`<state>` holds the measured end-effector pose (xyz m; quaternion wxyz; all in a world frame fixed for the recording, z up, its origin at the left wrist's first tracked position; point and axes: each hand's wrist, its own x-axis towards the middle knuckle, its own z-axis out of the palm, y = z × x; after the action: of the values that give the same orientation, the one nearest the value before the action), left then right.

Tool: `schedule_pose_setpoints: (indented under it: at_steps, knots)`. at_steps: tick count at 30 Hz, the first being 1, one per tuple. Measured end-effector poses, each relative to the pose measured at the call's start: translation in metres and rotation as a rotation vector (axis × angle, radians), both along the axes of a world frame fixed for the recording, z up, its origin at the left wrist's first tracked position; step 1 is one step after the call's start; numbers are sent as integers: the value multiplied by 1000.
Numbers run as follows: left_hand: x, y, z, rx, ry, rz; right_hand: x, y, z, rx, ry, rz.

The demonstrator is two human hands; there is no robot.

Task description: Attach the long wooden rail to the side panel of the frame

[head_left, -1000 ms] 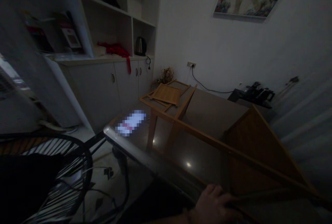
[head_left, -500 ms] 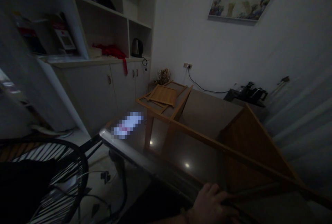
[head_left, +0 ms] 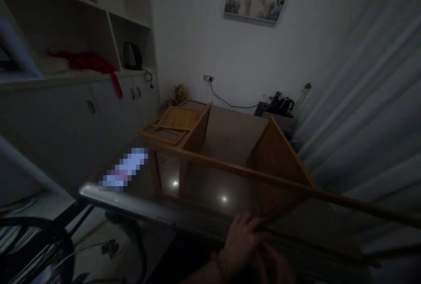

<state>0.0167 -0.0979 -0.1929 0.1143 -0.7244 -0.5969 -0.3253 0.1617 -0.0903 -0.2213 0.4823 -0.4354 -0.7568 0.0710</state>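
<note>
A wooden furniture frame (head_left: 230,167) with slanted side panels lies on a dark glossy table (head_left: 138,207). My left hand (head_left: 241,242) is at the table's near edge, its fingers curled over a thin wooden rail (head_left: 279,209) of the frame. Just right of and below it, part of my right hand (head_left: 276,266) shows in the dark, close to the same rail. Its fingers are too dim to make out.
A loose wooden panel (head_left: 171,121) lies at the frame's far end. A blurred bright item (head_left: 126,172) rests on the table's left corner. White cabinets (head_left: 66,113) with a kettle (head_left: 130,55) and red cloth (head_left: 85,61) stand left. Curtains (head_left: 368,121) hang right. A black wire chair (head_left: 29,253) is at the lower left.
The view has swung right and nearer to the table. My left hand has shifted left along the rail, and part of my right hand has come in beside it.
</note>
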Motion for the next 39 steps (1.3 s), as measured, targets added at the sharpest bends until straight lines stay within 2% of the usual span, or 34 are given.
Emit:
schedule_pose_setpoints:
  at_steps: [1,2,4,8,12,15,21,27,30,32,37,39]
  knots:
    - [0,-1,1,4,-23,5,3,0,3,20,-14,-8]
    - [0,-1,2,16,-43,6,5,0,6,75,-42,55]
    - [1,-3,5,0,-68,25,7,-3,14,50,-53,119]
    - [1,-4,9,-23,-82,24,-1,-12,23,-14,-59,4]
    - [3,-4,7,-36,-94,39,-12,-16,26,-108,52,-109]
    - [3,-4,6,-47,-97,23,-18,-19,27,-184,153,-132]
    - [2,-4,7,-16,-70,27,-14,-21,23,-251,237,-115]
    - [1,-3,1,-9,-52,35,9,-18,22,-240,83,-26]
    - [1,-3,-1,-25,-42,42,6,-19,23,-253,86,-5]
    - [1,-3,0,-34,-35,42,-3,-20,24,-279,153,-27]
    - [-1,-4,5,-21,-40,27,-26,-22,19,-466,571,-15]
    - [-1,-5,7,-33,-45,19,-29,-21,17,-468,589,-9]
